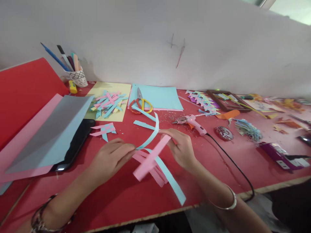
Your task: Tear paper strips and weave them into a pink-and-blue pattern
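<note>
My left hand (114, 158) is closed in a pinch, its fingertips on the near end of a curved light-blue paper strip (148, 138). My right hand (181, 149) is closed around the upper end of a pink paper strip (153, 157), and its fingertips touch the bend of the curved blue strip. Below both hands, more pink strips (159, 174) and a long light-blue strip (171, 179) lie crossed over the red table (116, 197). A small woven piece of pink and blue strips (107, 130) rests just beyond my left hand.
Scissors (141, 103) lie on light-blue sheets (160, 97), beside a pile of cut strips (109, 103). A pink glue gun (195, 124) with a black cord is beyond my right hand. At left are stacked sheets (48, 139), a black phone-like device (80, 145) and a pen cup (79, 77).
</note>
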Demonstrator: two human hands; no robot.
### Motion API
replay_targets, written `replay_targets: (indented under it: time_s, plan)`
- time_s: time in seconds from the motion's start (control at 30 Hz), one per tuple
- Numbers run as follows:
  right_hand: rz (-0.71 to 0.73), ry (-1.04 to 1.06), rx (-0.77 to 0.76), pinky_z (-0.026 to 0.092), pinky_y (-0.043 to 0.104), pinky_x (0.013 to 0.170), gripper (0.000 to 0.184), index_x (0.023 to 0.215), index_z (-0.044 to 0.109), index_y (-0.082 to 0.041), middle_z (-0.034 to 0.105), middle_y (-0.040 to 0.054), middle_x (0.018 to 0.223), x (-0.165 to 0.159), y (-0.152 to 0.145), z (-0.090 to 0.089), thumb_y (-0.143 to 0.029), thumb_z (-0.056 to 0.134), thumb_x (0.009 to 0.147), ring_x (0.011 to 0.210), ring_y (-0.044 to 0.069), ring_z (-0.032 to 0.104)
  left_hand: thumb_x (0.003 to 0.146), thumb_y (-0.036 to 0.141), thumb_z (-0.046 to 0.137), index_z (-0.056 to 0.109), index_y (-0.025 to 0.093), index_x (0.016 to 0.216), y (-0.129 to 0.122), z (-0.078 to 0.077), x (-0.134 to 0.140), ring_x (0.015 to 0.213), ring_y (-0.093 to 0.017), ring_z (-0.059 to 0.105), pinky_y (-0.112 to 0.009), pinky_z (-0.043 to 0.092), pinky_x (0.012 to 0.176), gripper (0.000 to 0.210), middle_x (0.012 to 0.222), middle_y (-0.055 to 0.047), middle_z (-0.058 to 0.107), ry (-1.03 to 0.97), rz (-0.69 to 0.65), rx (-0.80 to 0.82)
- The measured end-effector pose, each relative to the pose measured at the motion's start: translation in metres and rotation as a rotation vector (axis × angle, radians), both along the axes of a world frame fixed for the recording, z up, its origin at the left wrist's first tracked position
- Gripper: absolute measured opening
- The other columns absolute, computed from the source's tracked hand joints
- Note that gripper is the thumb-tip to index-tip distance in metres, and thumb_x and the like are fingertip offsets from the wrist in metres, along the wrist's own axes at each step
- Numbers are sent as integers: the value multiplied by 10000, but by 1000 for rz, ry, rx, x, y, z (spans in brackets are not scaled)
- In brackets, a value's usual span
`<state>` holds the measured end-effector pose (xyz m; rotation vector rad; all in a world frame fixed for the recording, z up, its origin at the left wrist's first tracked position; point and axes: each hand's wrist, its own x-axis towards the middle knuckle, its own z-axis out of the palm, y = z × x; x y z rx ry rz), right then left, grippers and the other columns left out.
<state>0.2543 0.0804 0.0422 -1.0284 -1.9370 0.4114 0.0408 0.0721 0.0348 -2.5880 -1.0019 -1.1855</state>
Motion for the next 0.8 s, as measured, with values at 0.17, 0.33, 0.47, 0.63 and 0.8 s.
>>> replay_targets:
  time_s: [0.17, 0.33, 0.47, 0.63, 0.8]
  plan:
    - [2, -186, -18, 398, 196, 559, 257, 792, 624, -150, 631, 30, 679, 0, 1, 4, -150, 372, 841, 609, 104, 565, 885, 228, 352, 550, 208, 767, -1, -7, -4, 555, -101, 569, -190, 429, 520, 232, 613, 24, 624, -109, -11, -126]
    - [0, -275, -191, 324, 189, 503, 328, 700, 616, -152, 555, 5, 566, 1, 1, 7, -250, 352, 868, 505, 84, 473, 841, 219, 381, 554, 200, 741, -2, -1, -5, 470, -83, 558, -163, 414, 463, 201, 536, 45, 611, -191, -15, -277]
    - [14, -285, -309, 300, 174, 484, 311, 750, 626, -159, 548, -11, 579, 2, 1, 9, -265, 357, 863, 475, 63, 431, 829, 274, 402, 542, 200, 662, -4, 6, -3, 398, -70, 498, -154, 389, 426, 230, 487, 62, 584, -248, 79, -426]
    - [54, -335, -309, 330, 200, 511, 327, 723, 631, -161, 517, -12, 549, 4, 1, 10, -305, 374, 864, 486, 77, 428, 835, 279, 401, 531, 205, 628, -3, 6, -3, 411, -73, 486, -158, 406, 461, 255, 469, 68, 563, -325, 93, -522]
    - [32, -332, -167, 341, 401, 874, 281, 964, 621, -207, 562, 86, 1077, 1, -1, 7, -395, 516, 785, 1002, 219, 480, 837, 309, 391, 518, 195, 628, 0, 5, 0, 441, -83, 529, -163, 406, 468, 270, 475, 58, 569, -302, 61, -662]
